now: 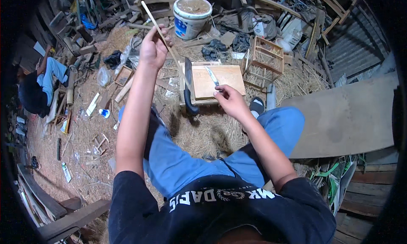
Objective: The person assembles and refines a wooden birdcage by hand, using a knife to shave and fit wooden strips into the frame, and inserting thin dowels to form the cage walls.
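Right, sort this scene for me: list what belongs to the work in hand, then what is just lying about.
In use:
- left hand raised, gripping a thin bamboo strip
- right hand holding a small knife
- wooden board under the knife

Lying about:
- large black-handled blade beside the board
- white bucket
- slatted bamboo cage
- plywood sheet
- another person seated at far left

The left hand (153, 47) lifts a thin bamboo strip (163, 36); the right hand (229, 100) grips a small knife (212, 76) over a wooden board (218, 80).
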`<state>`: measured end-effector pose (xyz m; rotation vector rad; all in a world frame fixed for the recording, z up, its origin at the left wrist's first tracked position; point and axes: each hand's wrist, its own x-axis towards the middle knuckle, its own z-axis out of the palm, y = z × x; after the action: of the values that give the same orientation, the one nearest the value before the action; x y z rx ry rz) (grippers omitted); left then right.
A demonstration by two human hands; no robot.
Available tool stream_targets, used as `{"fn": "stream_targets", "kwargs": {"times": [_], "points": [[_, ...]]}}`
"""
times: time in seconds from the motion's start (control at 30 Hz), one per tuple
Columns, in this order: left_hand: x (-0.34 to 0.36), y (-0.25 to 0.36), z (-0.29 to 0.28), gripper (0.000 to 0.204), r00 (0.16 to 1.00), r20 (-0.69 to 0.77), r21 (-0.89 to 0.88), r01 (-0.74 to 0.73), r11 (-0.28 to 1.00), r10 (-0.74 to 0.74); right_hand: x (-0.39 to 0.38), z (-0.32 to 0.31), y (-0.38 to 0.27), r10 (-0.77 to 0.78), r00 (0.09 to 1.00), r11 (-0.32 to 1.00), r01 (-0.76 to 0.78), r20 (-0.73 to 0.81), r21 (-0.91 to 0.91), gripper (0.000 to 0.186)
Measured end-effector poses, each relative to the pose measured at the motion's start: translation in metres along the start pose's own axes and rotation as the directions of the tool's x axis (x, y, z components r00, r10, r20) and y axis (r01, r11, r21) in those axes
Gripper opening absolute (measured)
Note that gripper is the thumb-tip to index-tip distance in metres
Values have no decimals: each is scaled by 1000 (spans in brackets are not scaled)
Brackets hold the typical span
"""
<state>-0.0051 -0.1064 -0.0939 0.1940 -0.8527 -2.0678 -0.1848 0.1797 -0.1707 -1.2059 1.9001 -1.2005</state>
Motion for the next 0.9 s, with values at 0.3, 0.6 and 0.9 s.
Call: {"fn": "stream_targets", "kwargs": {"times": [0.3, 0.6, 0.9], "points": [[17, -19, -30, 25, 991, -135, -41, -28, 999, 22, 38, 45, 147, -133, 971, 734, -39, -200, -678, 46], [40, 14, -82, 35, 970, 240, -203, 90, 975, -40, 60, 81, 141, -61, 989, 942, 12, -135, -337, 20], [43, 42, -120, 27, 989, -94, -47, -115, 992, 110, 81, 179, 66, -15, 997, 889, 45, 71, -456, 33]]}}
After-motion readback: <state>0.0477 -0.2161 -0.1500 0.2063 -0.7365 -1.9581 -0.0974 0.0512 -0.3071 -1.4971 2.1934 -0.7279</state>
